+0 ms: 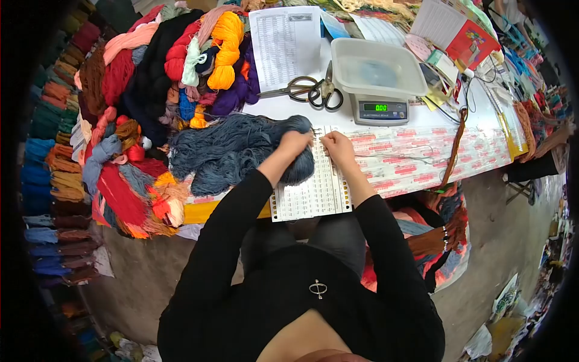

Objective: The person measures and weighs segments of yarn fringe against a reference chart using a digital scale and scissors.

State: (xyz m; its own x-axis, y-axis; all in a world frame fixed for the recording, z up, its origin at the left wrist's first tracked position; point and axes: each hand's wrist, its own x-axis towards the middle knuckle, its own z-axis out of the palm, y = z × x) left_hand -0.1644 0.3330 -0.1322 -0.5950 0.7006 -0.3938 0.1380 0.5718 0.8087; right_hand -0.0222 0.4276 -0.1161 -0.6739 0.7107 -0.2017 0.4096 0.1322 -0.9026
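A large blue-grey yarn hank (223,151) lies on the table, and its right end overlaps a white card (313,202) with printed rows and punched edges. My left hand (294,143) rests against the hank's right end, fingers curled near the card's top edge. Just right of it, my right hand (338,146) is closed in a pinch over the card's upper right part. A small dark strand shows between the hands at the card's top. What sits between the fingertips of either hand is too small to make out.
Behind my hands are two pairs of scissors (326,95), a digital scale (381,111) reading 0.00 with a plastic tub (379,67), and a printed sheet (286,48). Colourful yarn (123,193) is heaped at left. A brown braid (456,148) hangs over the front edge at right.
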